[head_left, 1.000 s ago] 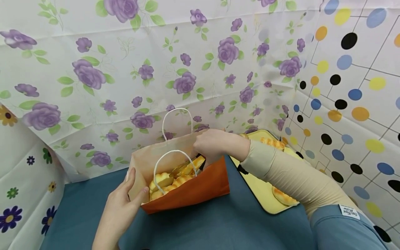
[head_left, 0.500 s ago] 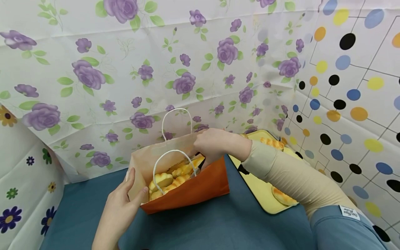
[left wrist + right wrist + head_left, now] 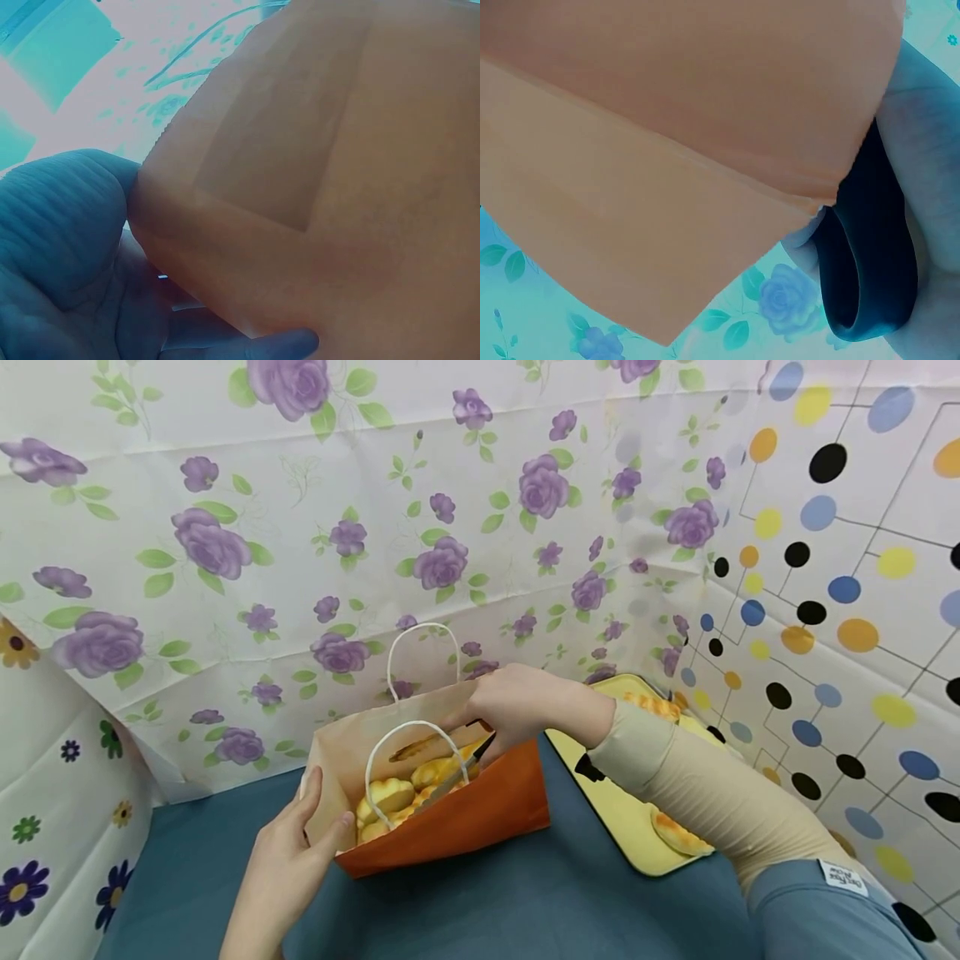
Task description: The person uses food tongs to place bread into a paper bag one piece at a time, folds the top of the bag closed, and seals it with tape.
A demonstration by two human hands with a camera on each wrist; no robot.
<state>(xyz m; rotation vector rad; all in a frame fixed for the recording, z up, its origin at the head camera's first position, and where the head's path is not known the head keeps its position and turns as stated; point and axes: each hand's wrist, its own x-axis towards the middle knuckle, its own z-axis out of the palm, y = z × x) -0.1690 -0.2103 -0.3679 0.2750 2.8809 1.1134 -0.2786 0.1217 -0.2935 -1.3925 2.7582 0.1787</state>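
Left hand [image 3: 288,843] pinched the paper bag [image 3: 450,839] while right hand [image 3: 513,702] gripped spread tongs [image 3: 442,787], probably best lifted clear of the white handle [image 3: 416,722]

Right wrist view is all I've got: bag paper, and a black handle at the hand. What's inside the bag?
Observer: The head view shows several yellow bread-like pieces lying in the paper bag.
Operator: What's the left hand doing?
Observer: The left hand holds the bag at its left end, its thumb at the opening.
Operator: Anything set out to my right?
Observer: Yes, a yellow tray lies right of the bag, partly under your right arm, with at least two more pieces on it.
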